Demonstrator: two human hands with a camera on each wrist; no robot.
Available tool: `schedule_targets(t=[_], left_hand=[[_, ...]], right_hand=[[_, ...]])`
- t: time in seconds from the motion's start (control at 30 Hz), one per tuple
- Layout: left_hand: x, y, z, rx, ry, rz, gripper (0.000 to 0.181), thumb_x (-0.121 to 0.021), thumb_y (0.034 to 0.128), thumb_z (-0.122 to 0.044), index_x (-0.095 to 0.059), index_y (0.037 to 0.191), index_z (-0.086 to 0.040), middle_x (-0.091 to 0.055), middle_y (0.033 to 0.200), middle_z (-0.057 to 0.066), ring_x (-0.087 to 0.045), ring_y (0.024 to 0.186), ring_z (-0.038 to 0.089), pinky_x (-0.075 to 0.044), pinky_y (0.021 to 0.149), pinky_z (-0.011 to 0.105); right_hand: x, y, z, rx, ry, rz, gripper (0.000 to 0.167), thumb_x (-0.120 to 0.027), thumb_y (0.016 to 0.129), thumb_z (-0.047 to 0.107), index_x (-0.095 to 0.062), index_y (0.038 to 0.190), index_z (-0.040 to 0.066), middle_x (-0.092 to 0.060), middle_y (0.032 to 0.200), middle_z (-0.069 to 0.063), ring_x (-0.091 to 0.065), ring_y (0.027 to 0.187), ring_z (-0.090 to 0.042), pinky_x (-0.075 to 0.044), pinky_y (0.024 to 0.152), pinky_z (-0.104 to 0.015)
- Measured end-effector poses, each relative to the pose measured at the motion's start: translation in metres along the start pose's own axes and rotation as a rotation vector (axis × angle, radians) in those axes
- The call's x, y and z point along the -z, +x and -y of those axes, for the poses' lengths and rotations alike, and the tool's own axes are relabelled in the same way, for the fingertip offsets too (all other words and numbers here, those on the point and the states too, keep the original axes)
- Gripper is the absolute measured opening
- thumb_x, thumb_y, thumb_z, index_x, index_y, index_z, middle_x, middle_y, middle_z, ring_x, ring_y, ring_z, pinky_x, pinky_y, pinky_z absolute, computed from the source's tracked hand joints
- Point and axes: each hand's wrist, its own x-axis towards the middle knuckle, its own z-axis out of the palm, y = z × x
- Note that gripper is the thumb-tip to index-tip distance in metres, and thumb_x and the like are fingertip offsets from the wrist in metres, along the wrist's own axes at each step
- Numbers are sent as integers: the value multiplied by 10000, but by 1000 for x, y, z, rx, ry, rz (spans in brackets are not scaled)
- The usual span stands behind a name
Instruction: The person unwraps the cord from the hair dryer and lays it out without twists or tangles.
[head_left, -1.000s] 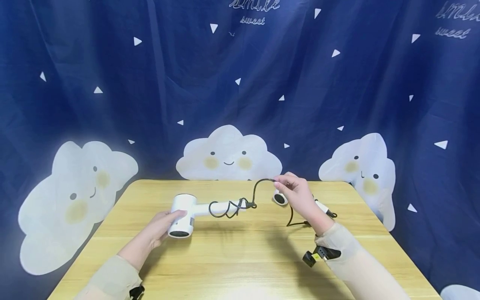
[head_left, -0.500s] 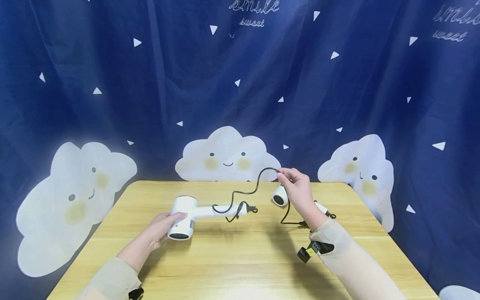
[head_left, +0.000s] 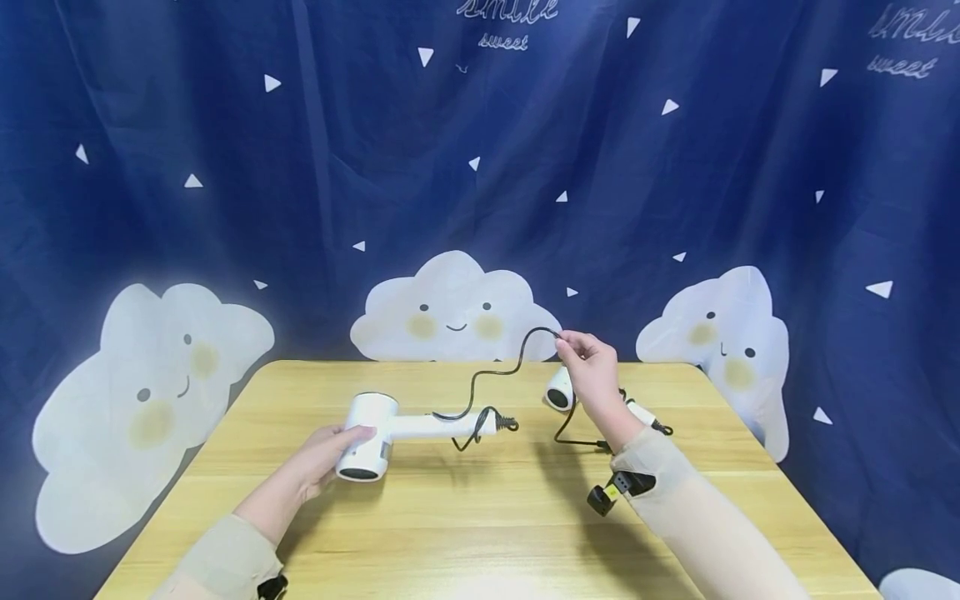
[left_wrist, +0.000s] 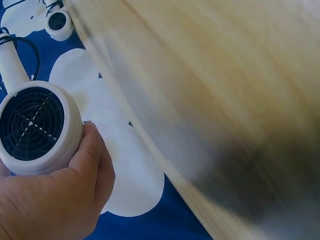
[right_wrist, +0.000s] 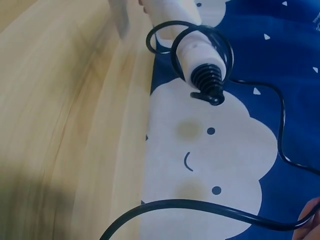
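Observation:
My left hand (head_left: 322, 458) grips the head of a white hair dryer (head_left: 369, 417), held above the table with its handle pointing right. In the left wrist view the round dark grille (left_wrist: 32, 124) faces the camera. Black cord (head_left: 474, 392) loops loosely round the handle and rises in a curve to my right hand (head_left: 596, 375), whose thumb and fingers pinch it. From that hand the cord hangs down to the right. The right wrist view shows the handle's ribbed cord end (right_wrist: 207, 80) with loops around it.
A second white hair dryer (head_left: 559, 390) lies at the back right of the wooden table (head_left: 450, 533), partly hidden behind my right hand and wrist. A blue curtain (head_left: 420, 167) with white clouds hangs behind the table.
My right hand has risen slightly, drawing the cord up. Fewer loops wrap the handle, and a longer stretch of cord runs between handle and hand. My left hand has kept its grip almost still.

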Motion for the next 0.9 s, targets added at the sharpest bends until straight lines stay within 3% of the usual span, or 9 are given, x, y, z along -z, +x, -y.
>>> schedule_targets(t=[0.17, 0.33, 0.53, 0.7, 0.9], left_hand=[[0, -2, 1, 0, 16, 13, 601, -604, 974, -272, -422, 1330, 176, -698, 1004, 89, -688, 904, 201, -573, 811, 313], [1, -2, 1, -4, 9, 21, 595, -598, 974, -272, -424, 1326, 175, -698, 994, 81, -688, 897, 197, -572, 810, 311], [3, -3, 0, -9, 4, 46, 588, -577, 992, -281, -425, 1331, 175, -705, 992, 72, -690, 901, 192, -571, 810, 301], [4, -2, 1, -8, 2, 44, 574, -571, 996, -285, -444, 1322, 169, -710, 984, 64, -690, 899, 188, -566, 814, 296], [6, -2, -2, -3, -9, 30, 550, -575, 992, -285, -465, 1303, 154, -715, 954, 43, -691, 880, 175, -561, 808, 285]], right_hand=[[-5, 2, -5, -6, -20, -38, 145, -712, 919, 50, -737, 1027, -44, -688, 834, -83, -606, 677, -92, -512, 627, -150], [-6, 3, -11, -25, -79, -24, 143, -709, 920, 48, -739, 1030, -38, -692, 854, -127, -569, 681, -27, -486, 631, -133], [-6, 4, -21, -70, -166, 62, 167, -705, 935, 99, -747, 1055, -9, -714, 946, -152, -588, 763, -106, -478, 668, -162], [-2, 3, -31, -122, -237, 171, 193, -687, 948, 111, -737, 1084, -15, -711, 897, -142, -590, 704, -106, -483, 627, -194], [5, -4, -36, -128, -286, 239, 184, -693, 936, 102, -744, 1055, -30, -684, 813, -86, -568, 663, -101, -472, 597, -209]])
